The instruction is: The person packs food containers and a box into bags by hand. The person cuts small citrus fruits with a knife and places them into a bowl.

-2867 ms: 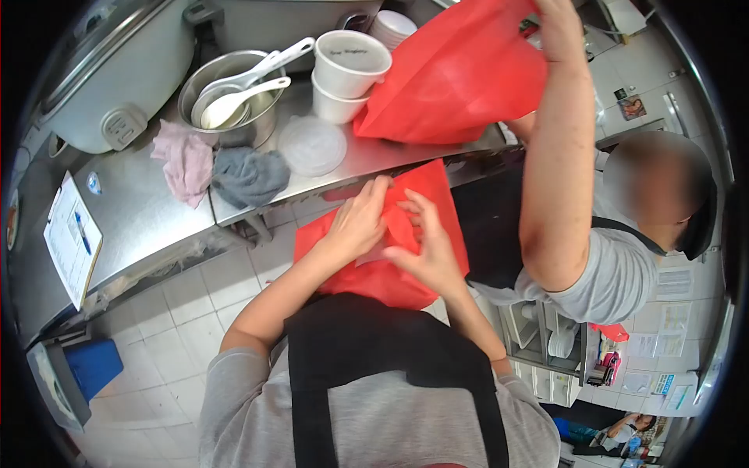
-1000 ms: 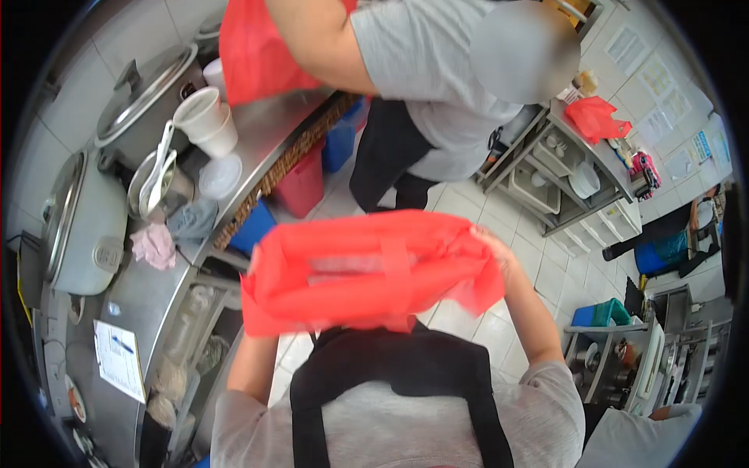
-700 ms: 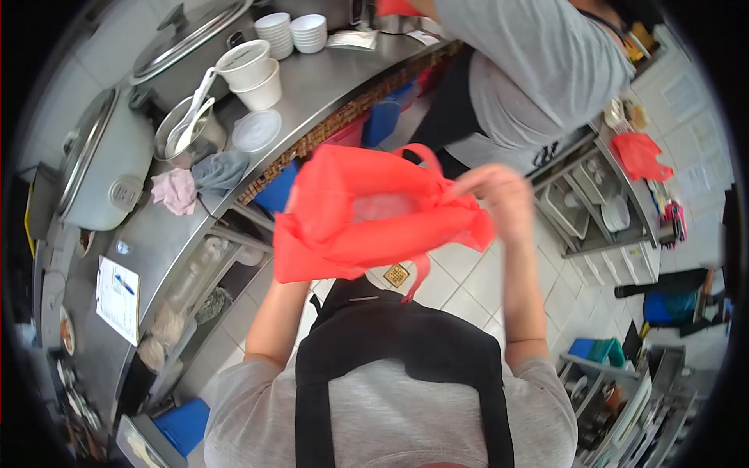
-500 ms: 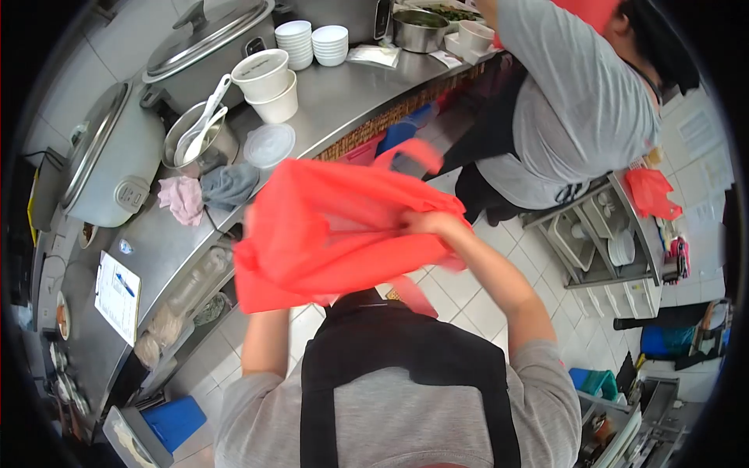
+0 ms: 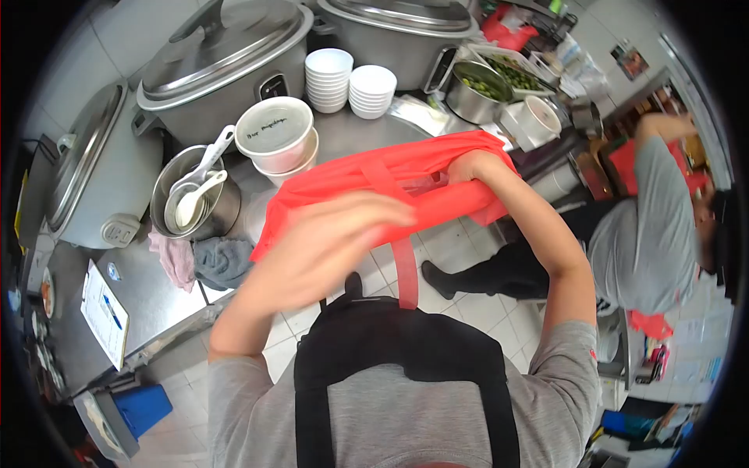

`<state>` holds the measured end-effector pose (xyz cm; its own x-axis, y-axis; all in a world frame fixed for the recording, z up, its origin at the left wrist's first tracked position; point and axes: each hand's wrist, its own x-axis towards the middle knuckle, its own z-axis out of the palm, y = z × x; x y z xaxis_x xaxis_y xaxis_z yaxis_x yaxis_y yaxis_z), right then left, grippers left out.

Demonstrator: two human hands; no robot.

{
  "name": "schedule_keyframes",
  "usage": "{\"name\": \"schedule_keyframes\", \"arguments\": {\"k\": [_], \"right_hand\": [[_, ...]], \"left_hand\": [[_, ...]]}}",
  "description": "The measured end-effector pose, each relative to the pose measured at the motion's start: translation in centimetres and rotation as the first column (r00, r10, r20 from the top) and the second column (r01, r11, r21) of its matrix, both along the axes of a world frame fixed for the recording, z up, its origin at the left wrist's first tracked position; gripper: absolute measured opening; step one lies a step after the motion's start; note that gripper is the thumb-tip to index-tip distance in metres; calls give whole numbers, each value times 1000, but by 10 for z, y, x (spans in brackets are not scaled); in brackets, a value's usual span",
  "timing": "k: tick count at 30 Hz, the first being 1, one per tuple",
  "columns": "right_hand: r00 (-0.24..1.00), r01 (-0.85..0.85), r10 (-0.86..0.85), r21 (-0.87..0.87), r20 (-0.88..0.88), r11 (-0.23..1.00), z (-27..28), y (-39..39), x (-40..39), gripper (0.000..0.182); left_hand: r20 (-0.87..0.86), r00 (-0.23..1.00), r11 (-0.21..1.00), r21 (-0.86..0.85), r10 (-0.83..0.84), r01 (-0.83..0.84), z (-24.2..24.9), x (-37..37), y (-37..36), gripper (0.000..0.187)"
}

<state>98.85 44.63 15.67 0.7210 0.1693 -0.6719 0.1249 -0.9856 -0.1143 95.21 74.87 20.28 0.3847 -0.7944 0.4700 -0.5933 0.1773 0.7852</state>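
A red bag [image 5: 460, 204] with handle straps spans the space between my arms, its left part over the counter edge. My right hand [image 5: 474, 165] reaches into the bag's opening at the right, its fingers hidden by the red fabric. Over the left part of the bag is my left hand [image 5: 335, 234], blurred by motion, with its fingers stretched out and nothing seen in them. One strap [image 5: 404, 273] hangs down toward my black apron.
Behind the bag, the steel counter holds lidded tubs [image 5: 273, 132], stacked white bowls [image 5: 328, 78], a pot with ladles [image 5: 195, 195], cloths [image 5: 222, 261], a clipboard [image 5: 105, 312] and large cookers [image 5: 226, 62]. A co-worker [image 5: 647, 234] stands at the right.
My left hand has come out from behind the bag to its near side. The bag looks flatter and is nearer the counter items. The co-worker appears farther right and lower in view.
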Motion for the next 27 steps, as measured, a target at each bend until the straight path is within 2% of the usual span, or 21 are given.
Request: {"name": "schedule_keyframes", "arguments": {"k": [2, 5, 6, 7, 8, 9, 10, 11, 12, 13, 14, 15, 16, 18, 20, 21, 22, 23, 24, 25, 27], "right_hand": [[993, -97, 91, -78, -75, 992, -11, -5, 31, 42], [958, -269, 258, -76, -127, 960, -46, -7, 54, 43], [938, -345, 343, -54, -52, 937, -66, -13, 55, 53], [908, -416, 417, -35, 25, 909, -88, -18, 49, 66], [900, -435, 436, -28, 21, 900, -78, -13, 44, 66], [881, -474, 474, -50, -20, 879, -66, -11, 39, 77], [859, -512, 509, -71, -59, 856, -58, -13, 40, 90], [848, -530, 526, -64, -60, 846, -60, -24, 49, 90], [911, -406, 410, 84, -43, 910, -62, -44, 61, 95], [957, -266, 285, 229, -53, 936, -63, -66, 74, 100], [970, -21, 95, 309, -225, 951, -80, -91, 93, 98], [966, -40, 116, 312, -229, 949, -91, -108, 102, 98], [978, -97, 144, 279, -151, 955, -100, -121, 113, 93], [972, -201, 225, 254, -67, 946, -117, -126, 133, 89], [906, -399, 381, 76, 184, 914, -124, -118, 141, 67], [891, -434, 414, 82, 185, 897, -119, -111, 152, 67], [834, -537, 488, 172, 260, 826, -98, -93, 157, 57], [774, -624, 538, 254, 335, 739, -78, -74, 158, 48], [863, -506, 423, 489, 277, 710, -60, -52, 162, 42], [932, -351, 312, 687, 186, 637, -50, -28, 169, 37], [998, -63, 15, 910, 62, 411, -67, 22, 179, 41]], "left_hand": [[120, 993, 980, 197, 17, -40, -55, 43, -70, 25], [50, 972, 753, 624, 229, -210, -151, 112, -136, 32], [47, 966, 744, 629, 256, -227, -162, 123, -139, 32], [152, 940, 641, 697, 306, -322, -170, 131, -142, 47], [258, 905, 525, 746, 337, -408, -173, 136, -146, 65], [250, 901, 514, 753, 353, -411, -177, 139, -145, 65], [327, 922, 399, 832, 207, -385, -178, 140, -140, 83], [376, 926, 271, 887, 46, -374, -178, 143, -136, 102], [332, 943, 156, 933, -33, -324, -184, 146, -135, 119], [325, 946, 146, 937, -17, -319, -198, 151, -126, 119], [291, 956, 231, 934, -46, -273, -217, 157, -112, 118], [261, 962, 314, 922, -74, -226, -226, 161, -109, 117], [258, 965, 303, 924, -48, -232, -216, 160, -113, 117], [214, 974, 145, 969, -73, -202, -184, 158, -116, 115], [210, 978, 161, 965, -1, -207, -183, 156, -124, 108], [208, 978, 196, 958, 28, -210, -182, 156, -127, 101], [205, 977, 183, 960, 58, -212, -179, 154, -130, 101], [110, 977, 286, 945, 181, -160, -174, 148, -134, 85], [3, 958, 394, 911, 286, -121, -169, 141, -136, 71], [1, 955, 390, 913, 297, -122, -165, 132, -135, 71], [235, 899, 641, 637, 369, -429, -153, 105, -131, 39]]}}
